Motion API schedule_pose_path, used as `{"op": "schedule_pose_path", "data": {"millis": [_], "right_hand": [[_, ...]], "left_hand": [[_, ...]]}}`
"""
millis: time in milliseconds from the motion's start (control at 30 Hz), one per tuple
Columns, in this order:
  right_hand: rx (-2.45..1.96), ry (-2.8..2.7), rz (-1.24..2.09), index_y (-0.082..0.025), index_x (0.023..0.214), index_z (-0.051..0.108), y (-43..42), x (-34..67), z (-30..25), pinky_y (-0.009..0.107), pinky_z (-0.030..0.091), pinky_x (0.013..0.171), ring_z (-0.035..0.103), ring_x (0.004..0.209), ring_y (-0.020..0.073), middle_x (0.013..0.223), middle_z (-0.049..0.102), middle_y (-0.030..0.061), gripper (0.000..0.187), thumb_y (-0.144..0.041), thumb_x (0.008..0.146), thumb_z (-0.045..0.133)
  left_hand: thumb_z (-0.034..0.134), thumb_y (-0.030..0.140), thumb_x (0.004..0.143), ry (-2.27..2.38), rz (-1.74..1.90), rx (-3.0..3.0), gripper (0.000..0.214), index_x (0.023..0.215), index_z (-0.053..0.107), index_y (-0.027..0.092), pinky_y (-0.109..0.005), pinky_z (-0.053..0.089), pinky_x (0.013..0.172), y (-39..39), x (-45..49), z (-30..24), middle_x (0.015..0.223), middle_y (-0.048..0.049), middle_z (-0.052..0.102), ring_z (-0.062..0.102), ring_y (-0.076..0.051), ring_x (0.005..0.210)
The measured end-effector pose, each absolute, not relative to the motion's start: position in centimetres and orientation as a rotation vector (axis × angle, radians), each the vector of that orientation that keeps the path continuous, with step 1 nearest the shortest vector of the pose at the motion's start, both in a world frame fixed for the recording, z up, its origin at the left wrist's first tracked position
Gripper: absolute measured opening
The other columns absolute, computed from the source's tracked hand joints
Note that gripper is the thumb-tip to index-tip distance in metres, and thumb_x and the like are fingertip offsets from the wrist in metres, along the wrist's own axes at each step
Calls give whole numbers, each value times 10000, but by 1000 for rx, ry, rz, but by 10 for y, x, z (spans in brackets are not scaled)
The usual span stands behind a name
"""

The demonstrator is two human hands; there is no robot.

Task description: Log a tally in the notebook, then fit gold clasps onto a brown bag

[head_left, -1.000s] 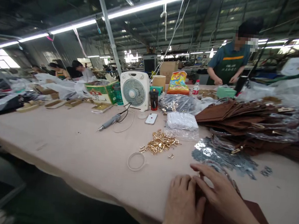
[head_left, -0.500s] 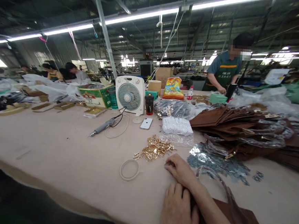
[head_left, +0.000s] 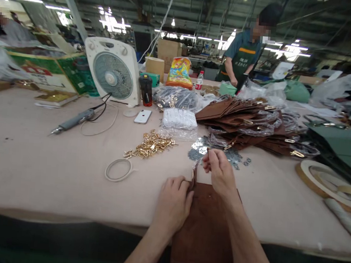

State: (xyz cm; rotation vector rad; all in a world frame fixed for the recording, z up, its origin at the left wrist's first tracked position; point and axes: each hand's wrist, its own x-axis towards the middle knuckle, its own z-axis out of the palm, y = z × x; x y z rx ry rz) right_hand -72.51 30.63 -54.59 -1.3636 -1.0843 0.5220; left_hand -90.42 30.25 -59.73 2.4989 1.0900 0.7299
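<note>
Head view shows us our two bare hands over a brown panel (head_left: pixel 205 235), which lies at the near edge of the pale table (head_left: pixel 59 179), directly before us. Our left hand (head_left: pixel 173 204) rests on the panel's upper left corner with its fingers bent; we cannot tell whether it pinches the material or only presses it. Close by its fingertips, a brown strap (head_left: pixel 194 174) with a clear wrapping rises from the panel's top edge towards our right hand (head_left: pixel 217 171). That hand is raised above the panel's far end, its fingertips drawn together at something small and brownish that we cannot make out. Beyond our hands we see a heap of grey metal plates (head_left: pixel 233 155), and, to its left, a pile of gold-coloured fittings (head_left: pixel 153 144). Nearer us than this pile lies a narrow tape roll (head_left: pixel 117 179). Farther back, a white packet (head_left: pixel 179 119) sits beside a stack of brown pieces (head_left: pixel 249 121), and a co-worker in a green apron (head_left: pixel 243 62) stands across the table.
</note>
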Motion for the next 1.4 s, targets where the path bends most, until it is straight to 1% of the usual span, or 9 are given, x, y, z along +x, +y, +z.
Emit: {"op": "schedule_pose_path", "data": {"millis": [233,467,533,633,700,800,933,1067,1400], "right_hand": [[-1623,-1065,737,-223,942,597,221,-742,-591,280,473,560,604,626,162,811,669,27,507,-669,1092,409],[-1701,-1129,458,-225,878,606,213,-747,-609,312,441,676,576,685,187,768,593,10,446,-563,1114,435],[-1662,-1137,430,-224,865,617,212,-742,-607,313,447,686,577,702,189,788,581,12,425,-533,1113,462],[-1606,-1096,502,-224,958,669,211,-735,-604,309,469,659,577,673,182,806,593,10,362,-521,1095,514],[-1583,-1026,560,-224,1049,692,211,-732,-602,307,489,633,576,637,179,790,607,5,334,-530,1071,559],[-1538,-929,575,-216,1030,717,212,-728,-601,311,531,633,593,633,182,800,649,21,357,-558,1030,615],[-1493,-956,617,-212,978,752,213,-725,-601,313,558,663,642,694,194,826,694,39,349,-531,1032,622],[-1541,-1112,592,-237,951,769,210,-728,-602,304,524,666,645,686,180,795,687,11,274,-438,1054,614],[-1659,-1360,455,-246,850,624,209,-749,-599,345,461,734,620,749,199,830,635,12,248,-326,1074,554]], "left_hand": [[612,187,1018,1054,722,2459,50,1051,589,218,-541,517,1016,302,-907,-600,1324,-78,655,555,-315,1154],[540,131,1024,891,884,2038,105,982,545,228,-521,445,1167,301,-901,-599,1443,-127,588,506,-282,1418],[612,149,977,911,914,1920,133,925,522,231,-522,436,1175,299,-896,-596,1448,-145,588,470,-292,1479],[716,164,873,967,920,1872,267,807,467,238,-533,455,1138,297,-891,-593,1327,-154,666,479,-342,1484],[691,233,911,975,919,1810,271,772,458,243,-528,475,1107,296,-889,-595,1163,-140,728,530,-351,1445],[624,398,999,986,920,1534,174,981,590,229,-529,483,1119,294,-890,-604,1189,-137,753,621,-325,1356],[728,478,948,876,871,1035,555,1409,532,241,-504,483,1176,295,-892,-617,1453,-157,667,641,-297,1351],[817,465,890,752,853,893,641,1432,573,227,-494,489,1191,298,-893,-623,1481,-156,654,641,-315,1354],[717,446,981,677,909,1061,438,1371,662,255,-460,473,1217,304,-898,-629,1508,-104,638,592,-300,1409]]}}
